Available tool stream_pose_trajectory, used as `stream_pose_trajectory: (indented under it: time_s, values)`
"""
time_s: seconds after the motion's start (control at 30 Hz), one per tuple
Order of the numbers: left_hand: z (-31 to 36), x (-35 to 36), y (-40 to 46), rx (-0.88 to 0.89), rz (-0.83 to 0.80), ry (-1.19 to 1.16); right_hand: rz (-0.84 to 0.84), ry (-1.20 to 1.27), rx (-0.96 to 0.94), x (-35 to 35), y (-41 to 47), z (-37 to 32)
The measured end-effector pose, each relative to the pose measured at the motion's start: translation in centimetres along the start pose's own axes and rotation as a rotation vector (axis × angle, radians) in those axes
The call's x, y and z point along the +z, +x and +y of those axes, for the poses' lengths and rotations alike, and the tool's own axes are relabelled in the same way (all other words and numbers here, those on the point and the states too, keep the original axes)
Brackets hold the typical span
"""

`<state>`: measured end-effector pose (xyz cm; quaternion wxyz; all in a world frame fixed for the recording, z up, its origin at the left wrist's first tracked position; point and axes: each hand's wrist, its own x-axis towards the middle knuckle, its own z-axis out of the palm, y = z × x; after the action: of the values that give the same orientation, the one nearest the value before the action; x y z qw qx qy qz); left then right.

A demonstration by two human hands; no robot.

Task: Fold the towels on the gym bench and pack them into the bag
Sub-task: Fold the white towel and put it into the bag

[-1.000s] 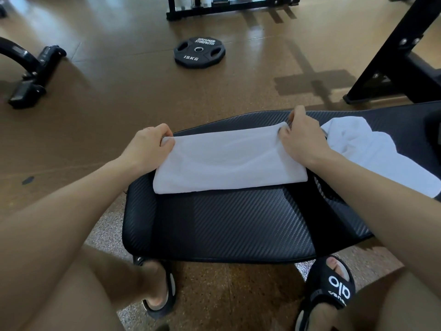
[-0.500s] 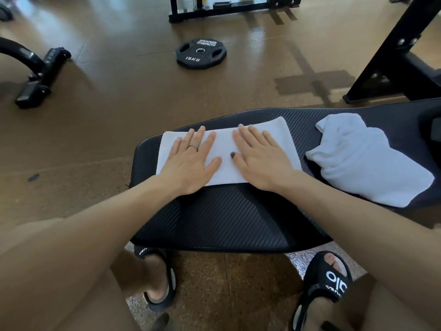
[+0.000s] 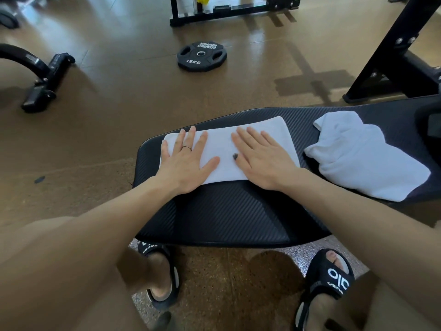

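Gym floor. Black padded bench [image 3: 233, 211] with ribbed vinyl cover in front. Round black rubber weight plate [image 3: 201, 56] marked "15KG" lying flat on the brown speckled rubber flooring [image 3: 119, 111]. Black steel rack frame [image 3: 391, 56] at right, another black machine base [image 3: 43, 77] at left, a low black equipment stand [image 3: 229, 13] beyond.

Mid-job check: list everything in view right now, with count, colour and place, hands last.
folded towel: 1, white, flat on bench's left part, under both hands
loose towel: 1, white, crumpled, on bench at right
bench: 1, black, centre
weight plate: 1, black, on floor beyond bench
rack frames: 2, black, top centre and right
machine base: 1, black, floor at left
slides: 2, black, below bench
bag: none visible
left hand: flat on folded towel, ring on a finger
right hand: flat on folded towel
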<state>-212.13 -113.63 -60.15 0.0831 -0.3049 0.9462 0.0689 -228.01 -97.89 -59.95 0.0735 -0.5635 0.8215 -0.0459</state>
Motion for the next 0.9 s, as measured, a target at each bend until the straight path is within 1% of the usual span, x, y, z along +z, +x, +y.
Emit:
stream_pose_trajectory:
  time_s: [0.17,0.3,0.4,0.47,0.57,0.7,0.8,0.9]
  values:
    - [-1.7,-0.4,-0.8,-0.058,0.014,-0.075,-0.012,0.019,0.101,-0.4,-0.1,2.7]
    - [-2.0,-0.8,-2.0,-0.211,-0.01,-0.214,0.003,0.049,0.175,-0.9,-0.1,3.9]
    - [-1.1,-1.7,-2.5,-0.297,0.054,-0.327,0.043,0.036,0.168,-1.8,0.7,4.5]
    - [-1.0,-2.5,-2.6,-0.357,0.071,-0.372,0.048,0.071,0.182,-2.8,1.2,5.1]
    - [-1.7,-3.5,-3.0,-0.451,0.037,-0.382,0.015,0.16,0.237,-4.0,1.4,5.7]
    - [-2.1,-3.9,-3.7,-0.493,-0.023,-0.331,0.01,0.219,0.275,-4.5,1.5,5.6]
    - [-2.1,-4.2,-3.8,-0.488,-0.042,-0.35,0.002,0.243,0.291,-4.9,1.8,5.6]
    - [-2.0,-4.4,-3.8,-0.501,-0.041,-0.419,-0.009,0.303,0.312,-5.2,1.9,5.7]
